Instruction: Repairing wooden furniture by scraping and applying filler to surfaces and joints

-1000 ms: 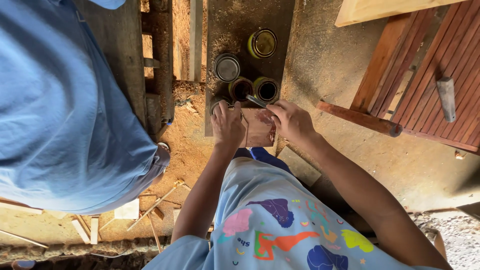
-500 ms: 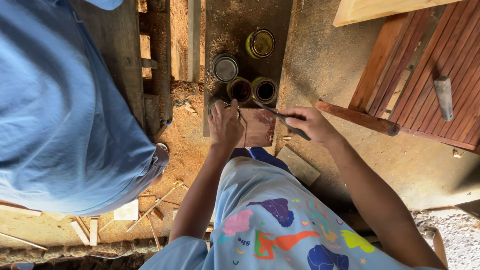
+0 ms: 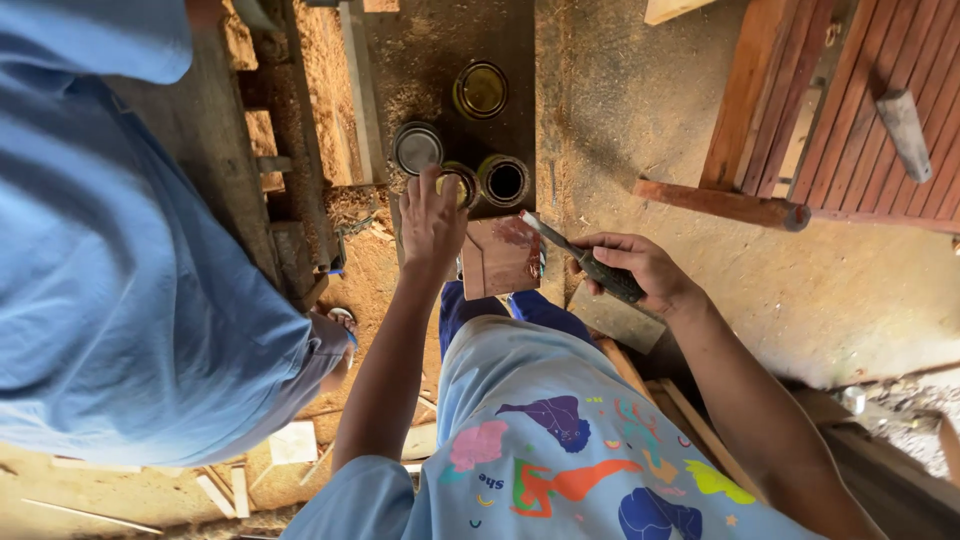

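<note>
My left hand (image 3: 430,215) reaches forward with fingers spread, its tips at the rim of an open tin (image 3: 460,182) on a dusty work surface. A small brown board (image 3: 500,256) with a dark reddish smear lies just right of that hand. My right hand (image 3: 640,268) grips the dark handle of a putty knife (image 3: 580,258), whose blade tip rests at the board's upper right corner. Three more tins stand beyond: a closed silver one (image 3: 417,146), an open dark one (image 3: 504,180) and a yellowish one (image 3: 481,89).
Another person in a blue shirt (image 3: 120,260) stands close on the left. Red-brown slatted wooden furniture (image 3: 860,110) fills the upper right, with a grey cylinder (image 3: 902,118) lying on it. Sawdust and wood offcuts (image 3: 230,490) cover the ground.
My left hand has left the board and stretched toward the tins. My right hand has drawn back to the right with the putty knife, uncovering the board.
</note>
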